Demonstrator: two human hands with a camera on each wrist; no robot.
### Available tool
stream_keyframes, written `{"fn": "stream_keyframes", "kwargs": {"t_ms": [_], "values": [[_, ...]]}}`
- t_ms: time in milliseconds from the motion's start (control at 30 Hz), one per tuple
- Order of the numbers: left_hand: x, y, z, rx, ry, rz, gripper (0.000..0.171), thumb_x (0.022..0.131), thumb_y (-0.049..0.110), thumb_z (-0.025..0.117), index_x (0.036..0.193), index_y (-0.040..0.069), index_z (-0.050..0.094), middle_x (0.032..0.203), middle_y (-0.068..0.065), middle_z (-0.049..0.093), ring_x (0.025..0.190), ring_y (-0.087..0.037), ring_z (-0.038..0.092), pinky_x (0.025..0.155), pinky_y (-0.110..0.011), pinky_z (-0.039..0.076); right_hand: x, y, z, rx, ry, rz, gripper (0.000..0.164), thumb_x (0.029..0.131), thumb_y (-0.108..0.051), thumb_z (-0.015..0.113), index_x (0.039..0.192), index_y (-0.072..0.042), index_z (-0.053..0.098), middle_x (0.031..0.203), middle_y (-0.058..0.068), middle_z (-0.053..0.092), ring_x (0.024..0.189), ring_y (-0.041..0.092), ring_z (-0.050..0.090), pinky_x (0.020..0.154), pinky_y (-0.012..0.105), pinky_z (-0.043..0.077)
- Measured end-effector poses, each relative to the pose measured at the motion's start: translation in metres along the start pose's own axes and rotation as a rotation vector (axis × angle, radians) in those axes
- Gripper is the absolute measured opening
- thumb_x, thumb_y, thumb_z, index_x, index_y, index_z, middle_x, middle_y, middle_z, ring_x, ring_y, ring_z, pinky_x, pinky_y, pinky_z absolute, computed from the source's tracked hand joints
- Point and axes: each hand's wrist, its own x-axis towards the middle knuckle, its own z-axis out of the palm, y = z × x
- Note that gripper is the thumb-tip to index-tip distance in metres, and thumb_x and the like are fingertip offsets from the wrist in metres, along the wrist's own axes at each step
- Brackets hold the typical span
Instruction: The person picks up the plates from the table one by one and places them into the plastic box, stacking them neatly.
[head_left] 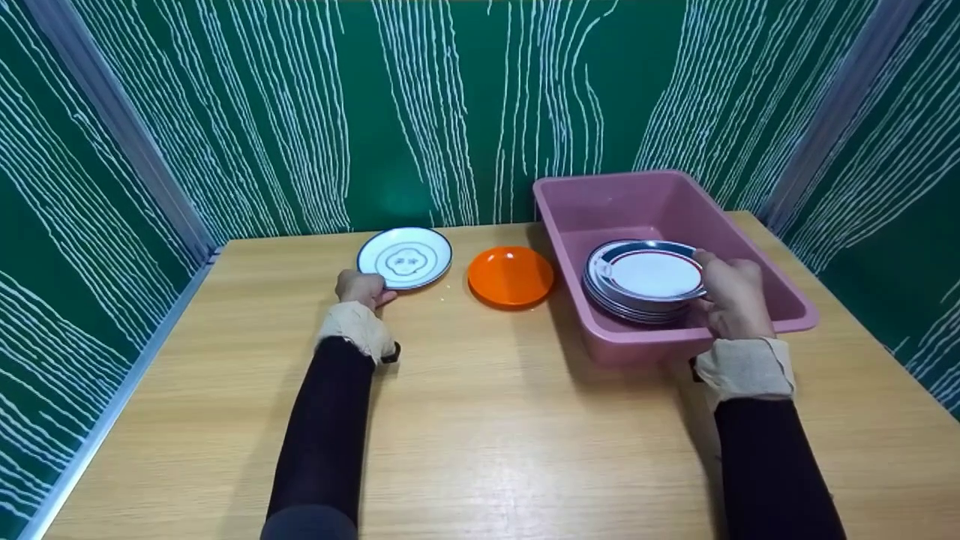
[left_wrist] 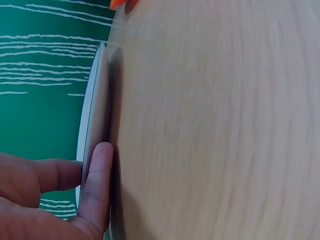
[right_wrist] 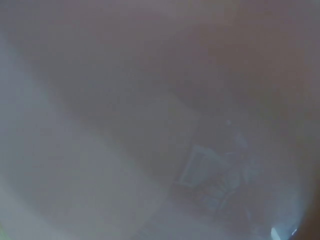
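My left hand [head_left: 361, 289] pinches the near rim of a white plate [head_left: 406, 258] with a dark blue edge and a drawn motif in its centre. In the left wrist view the thumb is on the plate's upper face and a finger [left_wrist: 97, 187] lies under it, close over the table. My right hand [head_left: 735, 295] grips the right rim of a white plate with a dark blue and red band [head_left: 654, 274]. That plate is slightly tilted over a stack of plates [head_left: 630, 309] inside a pink basin [head_left: 780, 324]. The right wrist view is blurred.
An orange plate [head_left: 511, 277] lies on the wooden table [head_left: 480, 420] between the white plate and the basin. Green walls with white lines [head_left: 405, 150] enclose the table at the back and sides. The basin's tall walls surround the stack.
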Motion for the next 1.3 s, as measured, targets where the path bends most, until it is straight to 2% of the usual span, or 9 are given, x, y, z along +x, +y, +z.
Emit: {"fn": "stream_keyframes", "kwargs": {"t_ms": [167, 267, 400, 467, 533, 667, 767, 1067, 1300], "values": [[-0.005, 0.004, -0.003, -0.104, -0.060, -0.010, 0.065, 0.081, -0.021, 0.040, 0.142, 0.000, 0.029, 0.125, -0.014, 0.051, 0.094, -0.022, 0.065, 0.070, -0.028, 0.057, -0.003, -0.004, -0.004, 0.033, -0.025, 0.031, 0.082, 0.096, -0.039, 0.049, 0.151, -0.007, -0.001, 0.138, 0.012, 0.033, 0.115, 0.019, 0.047, 0.091, 0.031, 0.049], [-0.010, 0.005, -0.006, -0.185, -0.095, -0.012, 0.069, 0.080, -0.022, 0.038, 0.144, 0.001, 0.026, 0.127, -0.013, 0.052, 0.101, -0.023, 0.062, 0.074, -0.030, 0.057, -0.003, -0.005, -0.003, 0.026, -0.019, 0.035, 0.081, 0.096, -0.040, 0.050, 0.152, -0.010, -0.001, 0.126, 0.010, 0.042, 0.096, 0.015, 0.058, 0.070, 0.023, 0.054], [-0.015, 0.007, -0.009, -0.238, -0.124, -0.005, 0.072, 0.080, -0.021, 0.037, 0.146, 0.003, 0.022, 0.129, -0.014, 0.051, 0.105, -0.025, 0.061, 0.077, -0.031, 0.056, -0.004, -0.006, -0.003, -0.003, -0.001, 0.032, 0.081, 0.095, -0.042, 0.050, 0.152, -0.013, 0.002, 0.116, 0.006, 0.044, 0.085, 0.013, 0.059, 0.059, 0.022, 0.051], [-0.016, 0.008, -0.009, -0.243, -0.128, -0.001, 0.073, 0.080, -0.021, 0.037, 0.146, 0.004, 0.021, 0.129, -0.014, 0.051, 0.105, -0.025, 0.061, 0.077, -0.031, 0.057, -0.004, -0.005, -0.003, -0.016, 0.012, 0.034, 0.080, 0.095, -0.043, 0.050, 0.152, -0.013, 0.004, 0.116, 0.005, 0.044, 0.087, 0.014, 0.058, 0.063, 0.024, 0.052], [-0.016, 0.008, -0.009, -0.234, -0.123, 0.001, 0.071, 0.080, -0.020, 0.038, 0.145, 0.003, 0.023, 0.128, -0.014, 0.052, 0.104, -0.024, 0.062, 0.076, -0.031, 0.057, -0.003, -0.005, -0.004, -0.027, 0.025, 0.033, 0.079, 0.094, -0.044, 0.051, 0.152, -0.014, 0.007, 0.113, 0.004, 0.044, 0.082, 0.013, 0.058, 0.058, 0.024, 0.050], [-0.018, 0.007, -0.009, -0.259, -0.119, 0.010, 0.067, 0.081, -0.019, 0.040, 0.143, 0.002, 0.026, 0.125, -0.015, 0.054, 0.102, -0.025, 0.063, 0.075, -0.032, 0.057, -0.002, -0.003, -0.006, 0.015, 0.016, 0.029, 0.076, 0.094, -0.042, 0.052, 0.152, -0.013, 0.011, 0.094, 0.002, 0.052, 0.053, 0.010, 0.050, 0.042, 0.024, 0.041], [-0.021, 0.006, -0.009, -0.298, -0.125, 0.023, 0.066, 0.082, -0.019, 0.041, 0.142, 0.002, 0.026, 0.124, -0.016, 0.056, 0.102, -0.025, 0.063, 0.076, -0.034, 0.057, -0.002, -0.003, -0.007, 0.046, 0.000, 0.022, 0.075, 0.094, -0.040, 0.053, 0.151, -0.013, 0.013, 0.080, 0.000, 0.054, 0.041, 0.011, 0.040, 0.036, 0.025, 0.036], [-0.035, 0.007, -0.010, -0.349, -0.161, 0.093, 0.051, 0.086, -0.015, 0.043, 0.136, -0.006, 0.038, 0.123, -0.019, 0.057, 0.103, -0.028, 0.062, 0.076, -0.034, 0.057, -0.002, 0.000, -0.003, 0.086, -0.019, -0.005, 0.069, 0.094, -0.039, 0.054, 0.147, -0.011, 0.020, 0.061, -0.004, 0.042, 0.037, 0.010, 0.034, 0.033, 0.025, 0.030], [-0.052, 0.015, -0.014, -0.354, -0.160, 0.143, 0.046, 0.089, -0.007, 0.049, 0.134, -0.003, 0.036, 0.121, -0.016, 0.053, 0.100, -0.026, 0.063, 0.072, -0.031, 0.057, -0.002, -0.002, -0.002, 0.070, -0.003, 0.021, 0.072, 0.094, -0.040, 0.054, 0.150, -0.014, 0.017, 0.076, -0.001, 0.050, 0.040, 0.010, 0.037, 0.035, 0.024, 0.033]]}}
